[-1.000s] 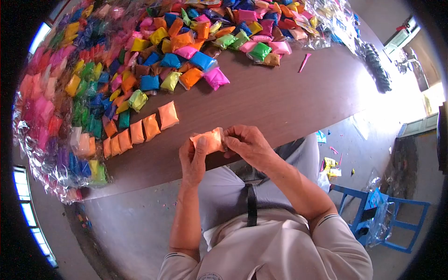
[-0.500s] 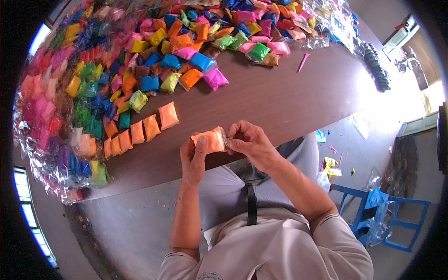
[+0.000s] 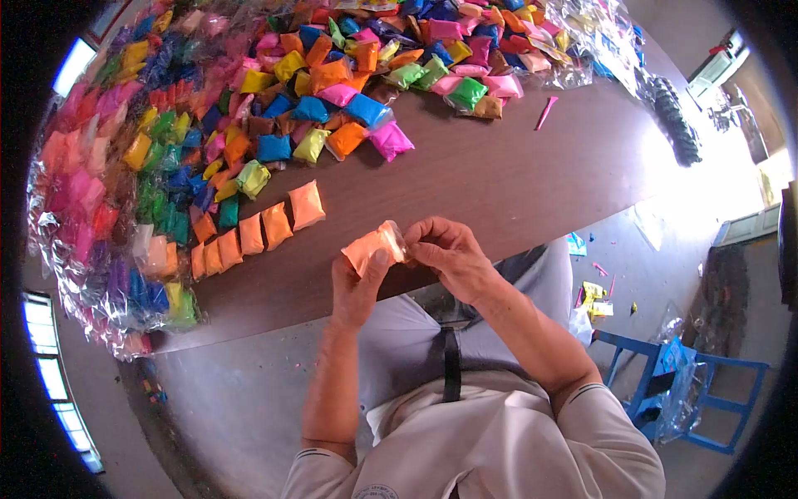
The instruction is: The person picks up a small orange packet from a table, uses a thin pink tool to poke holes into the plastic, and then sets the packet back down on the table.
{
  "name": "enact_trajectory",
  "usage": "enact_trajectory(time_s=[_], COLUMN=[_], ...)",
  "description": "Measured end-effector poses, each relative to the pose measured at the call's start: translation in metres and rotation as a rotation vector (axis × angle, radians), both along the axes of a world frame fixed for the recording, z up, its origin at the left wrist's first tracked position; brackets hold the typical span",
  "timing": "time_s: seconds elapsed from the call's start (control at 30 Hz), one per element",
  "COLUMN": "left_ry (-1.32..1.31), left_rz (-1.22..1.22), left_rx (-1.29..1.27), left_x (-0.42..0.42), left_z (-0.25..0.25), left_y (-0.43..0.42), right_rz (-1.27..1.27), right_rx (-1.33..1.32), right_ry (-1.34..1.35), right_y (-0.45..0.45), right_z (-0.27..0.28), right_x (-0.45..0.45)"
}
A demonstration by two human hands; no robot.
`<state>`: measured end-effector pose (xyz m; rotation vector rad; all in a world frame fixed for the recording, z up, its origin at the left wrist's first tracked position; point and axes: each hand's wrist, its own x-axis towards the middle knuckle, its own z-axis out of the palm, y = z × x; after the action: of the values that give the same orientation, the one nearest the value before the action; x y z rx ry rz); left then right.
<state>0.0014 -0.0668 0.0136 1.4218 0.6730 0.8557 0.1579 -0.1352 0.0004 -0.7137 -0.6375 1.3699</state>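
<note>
Just past the table's near edge, a light-orange clay-like packet [image 3: 364, 249] in clear wrapping is held up between my hands. My left hand [image 3: 359, 291] grips it from below, thumb lying across its front. At the packet's right end, the fingers of my right hand [image 3: 451, 256] pinch together on the clear edge of the wrapper. To the left, several matching orange packets lie in a slanted row on the table, the largest packet [image 3: 307, 205] at its upper end.
Beyond the row spreads a big heap of colourful packets [image 3: 332, 91], with bundles in clear bags [image 3: 125, 274] along the left. A pink stick [image 3: 546, 113] lies on the brown table [image 3: 482, 158]. Near the right edge is a black ridged object [image 3: 675, 121]. A blue stool [image 3: 715, 399] stands on the floor.
My left thumb has moved rightward across the packet, and the packet tilts a little more. My right hand still pinches its end. The whole view has shifted slightly.
</note>
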Motion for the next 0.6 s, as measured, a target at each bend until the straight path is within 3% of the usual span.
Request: enact_trajectory(time_s=[0.27,0.6], left_ry=[0.006,0.043], left_rz=[0.034,0.044], left_rx=[0.008,0.046], left_x=[-0.001,-0.004], left_z=[-0.007,-0.007], left_y=[0.001,0.001], right_rz=[-0.010,-0.150], right_rx=[-0.016,-0.043], right_ry=[-0.173,-0.849], right_y=[-0.006,-0.006], right_z=[0.004,0.009], right_x=[-0.004,-0.008])
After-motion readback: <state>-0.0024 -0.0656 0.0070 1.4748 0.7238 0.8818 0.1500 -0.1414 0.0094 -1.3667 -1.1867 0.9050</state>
